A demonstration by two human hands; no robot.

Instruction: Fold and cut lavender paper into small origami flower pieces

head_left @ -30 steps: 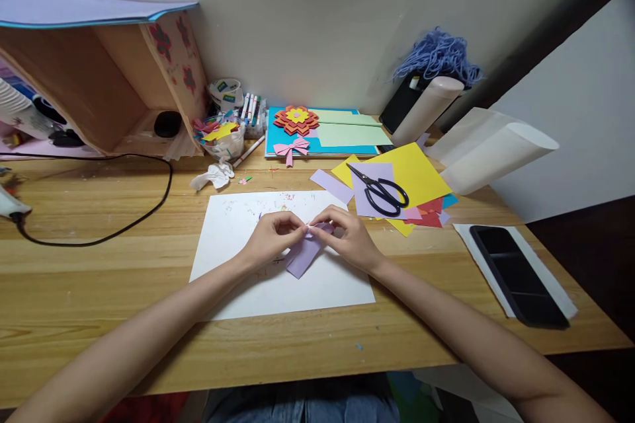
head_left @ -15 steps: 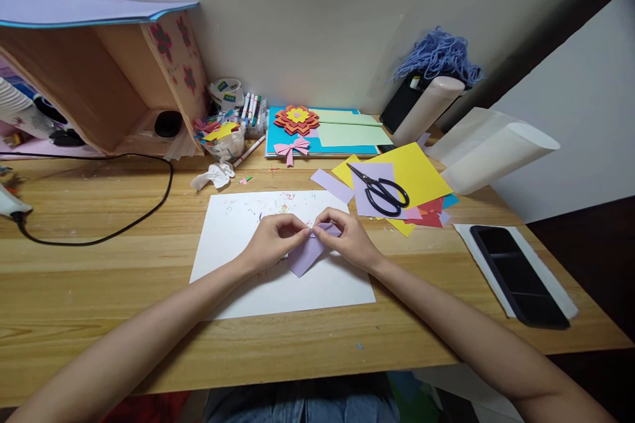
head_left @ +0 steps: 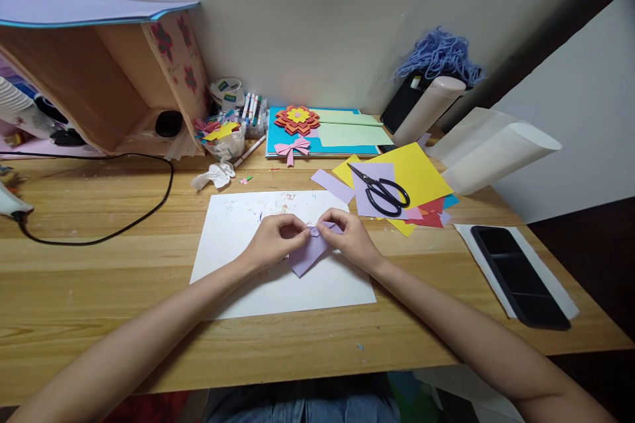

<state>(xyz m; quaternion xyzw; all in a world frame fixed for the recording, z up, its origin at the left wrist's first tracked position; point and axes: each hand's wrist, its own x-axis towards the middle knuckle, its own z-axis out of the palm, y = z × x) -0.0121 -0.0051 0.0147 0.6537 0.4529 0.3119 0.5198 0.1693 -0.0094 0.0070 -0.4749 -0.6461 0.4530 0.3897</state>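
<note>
A piece of purple paper with a fold along its top edge is held above a white sheet marked with small coloured specks. My left hand pinches its upper left part between thumb and fingers. On the upper right, my right hand pinches the same paper, its thumb and index finger a little apart from the left fingertips. One corner of the paper points down toward me. Black-handled scissors lie on a purple square to the right, beyond my hands.
Yellow paper and red scraps lie right of the white sheet. A phone rests at the right. Behind are a layered paper flower, a pink bow, and a tub of scraps. A black cable curves at the left.
My right fingertips have shifted slightly to the right, away from the left ones, so more of the folded top edge shows between them. Both hands still hold the purple paper.
</note>
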